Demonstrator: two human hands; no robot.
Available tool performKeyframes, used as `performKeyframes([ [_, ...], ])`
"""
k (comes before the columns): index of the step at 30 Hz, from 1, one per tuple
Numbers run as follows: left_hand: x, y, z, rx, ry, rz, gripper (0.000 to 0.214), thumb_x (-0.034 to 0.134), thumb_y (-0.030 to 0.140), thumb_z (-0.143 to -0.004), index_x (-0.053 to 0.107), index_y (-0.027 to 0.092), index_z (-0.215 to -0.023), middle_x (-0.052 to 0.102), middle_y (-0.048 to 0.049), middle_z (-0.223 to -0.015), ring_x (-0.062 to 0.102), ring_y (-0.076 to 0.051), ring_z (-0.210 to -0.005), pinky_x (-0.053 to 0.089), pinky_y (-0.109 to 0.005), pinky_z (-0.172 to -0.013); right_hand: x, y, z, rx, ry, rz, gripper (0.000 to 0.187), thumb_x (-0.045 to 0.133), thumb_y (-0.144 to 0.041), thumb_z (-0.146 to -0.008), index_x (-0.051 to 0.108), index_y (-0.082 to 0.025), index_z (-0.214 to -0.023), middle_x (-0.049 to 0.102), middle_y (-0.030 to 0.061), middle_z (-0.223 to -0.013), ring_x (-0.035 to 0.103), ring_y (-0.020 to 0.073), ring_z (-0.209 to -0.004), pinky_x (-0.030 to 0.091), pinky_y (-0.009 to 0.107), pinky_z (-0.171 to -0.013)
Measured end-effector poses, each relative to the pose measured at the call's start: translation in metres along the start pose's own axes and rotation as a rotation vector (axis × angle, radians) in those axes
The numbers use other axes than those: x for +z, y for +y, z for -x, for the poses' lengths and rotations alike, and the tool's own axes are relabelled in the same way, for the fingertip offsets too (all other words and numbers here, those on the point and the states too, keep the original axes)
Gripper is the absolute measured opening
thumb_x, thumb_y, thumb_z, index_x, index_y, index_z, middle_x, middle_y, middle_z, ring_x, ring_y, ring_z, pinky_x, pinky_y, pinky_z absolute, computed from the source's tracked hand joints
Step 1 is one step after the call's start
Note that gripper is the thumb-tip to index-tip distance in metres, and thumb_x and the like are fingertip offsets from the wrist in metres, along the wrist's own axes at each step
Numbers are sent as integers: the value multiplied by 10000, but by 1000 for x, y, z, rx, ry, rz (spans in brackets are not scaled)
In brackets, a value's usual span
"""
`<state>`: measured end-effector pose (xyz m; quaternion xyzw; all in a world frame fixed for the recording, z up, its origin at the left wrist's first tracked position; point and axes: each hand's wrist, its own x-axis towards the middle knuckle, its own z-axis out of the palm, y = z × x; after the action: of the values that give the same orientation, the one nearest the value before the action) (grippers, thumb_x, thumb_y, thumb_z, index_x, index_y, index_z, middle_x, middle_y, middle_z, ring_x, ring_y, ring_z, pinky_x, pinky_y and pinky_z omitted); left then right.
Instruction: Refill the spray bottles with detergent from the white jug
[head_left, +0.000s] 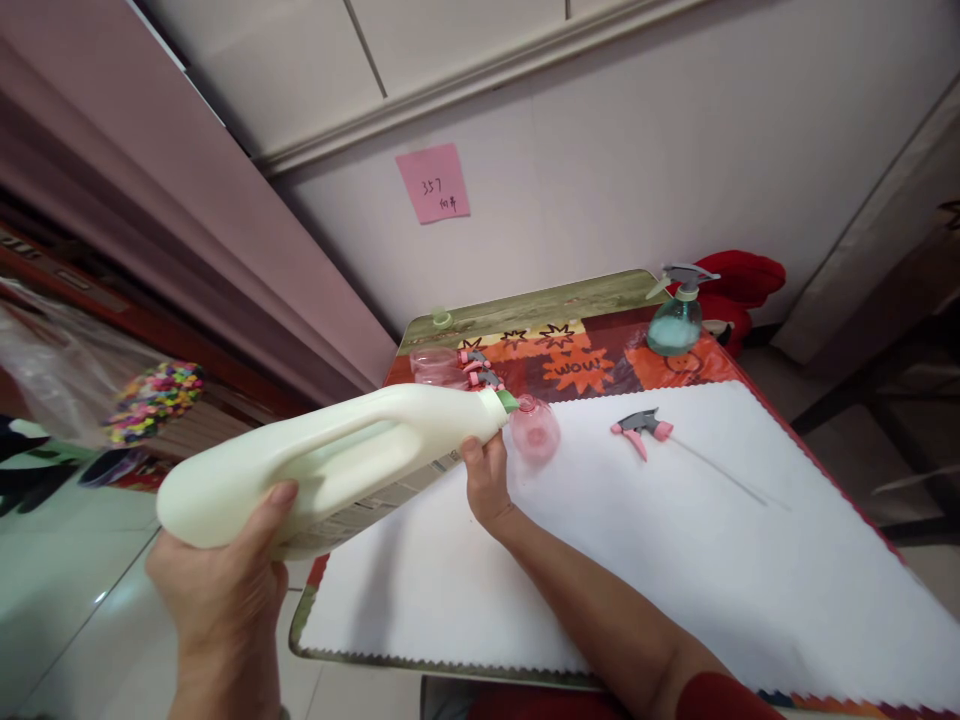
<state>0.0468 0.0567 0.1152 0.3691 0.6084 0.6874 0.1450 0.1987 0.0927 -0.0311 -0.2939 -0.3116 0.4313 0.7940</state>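
Gripping a cream jug (pixel 322 425) by its lower body, my left hand (pixel 214 565) sits at 8 o'clock from the standing pink bottle (pixel 536 437) on the surface (pixel 547 308). My right hand (pixel 489 482) curls beneath the jug's neck; from this remote post I cannot tell how firmly its fingers close. The green spout (pixel 509 401) meets the bottle's narrow mouth, where I judge the risk greatest: slight sideways drift could spill liquid onto the white mat (pixel 637 590). Raising the jug's base too sharply could bring a gush, or shove the bottle toward the loose sprayer head (pixel 643 428) at 3 o'clock.
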Motion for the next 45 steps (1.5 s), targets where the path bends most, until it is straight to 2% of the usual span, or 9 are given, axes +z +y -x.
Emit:
performKeyframes([
  [10, 3, 0, 1, 12, 32, 37, 625, 897, 189, -310, 743, 114, -911, 738, -47, -945, 649, -136, -742, 593, -214, -597, 0, -1, 0, -5, 0, -10, 604, 627, -585, -887, 561, -165, -1316, 720, 113, -1139, 660, 254, -1086, 517, 398, -1004],
  [25, -1, 2, 3, -32, 24, -15, 648, 890, 193, -336, 732, 127, -961, 711, -29, -894, 630, -139, -704, 567, -221, -540, -1, 1, 1, 10, -3, -9, 583, 635, -565, -886, 561, -166, -1306, 716, 115, -1156, 660, 262, -1117, 521, 397, -990],
  [31, -2, 3, 1, -28, 33, -4, 659, 893, 191, -315, 734, 125, -951, 727, -51, -948, 637, -144, -726, 556, -201, -524, 1, 0, 1, 3, -7, -18, 583, 629, -559, -894, 558, -157, -1309, 720, 119, -1138, 668, 256, -1096, 530, 393, -984],
  [37, -2, 2, -2, -10, 23, 13, 675, 894, 170, -324, 738, 121, -979, 737, -48, -958, 649, -134, -735, 582, -215, -605, 1, 2, 2, 4, -9, -25, 581, 642, -555, -885, 571, -152, -1298, 714, 118, -1137, 668, 250, -1079, 535, 381, -969],
  [45, -4, 2, 0, -25, 48, -27, 684, 896, 199, -327, 740, 120, -988, 716, -31, -906, 613, -114, -677, 560, -210, -559, 2, 2, 2, 6, -9, -20, 572, 631, -542, -895, 563, -157, -1312, 713, 118, -1136, 668, 252, -1084, 538, 388, -963],
])
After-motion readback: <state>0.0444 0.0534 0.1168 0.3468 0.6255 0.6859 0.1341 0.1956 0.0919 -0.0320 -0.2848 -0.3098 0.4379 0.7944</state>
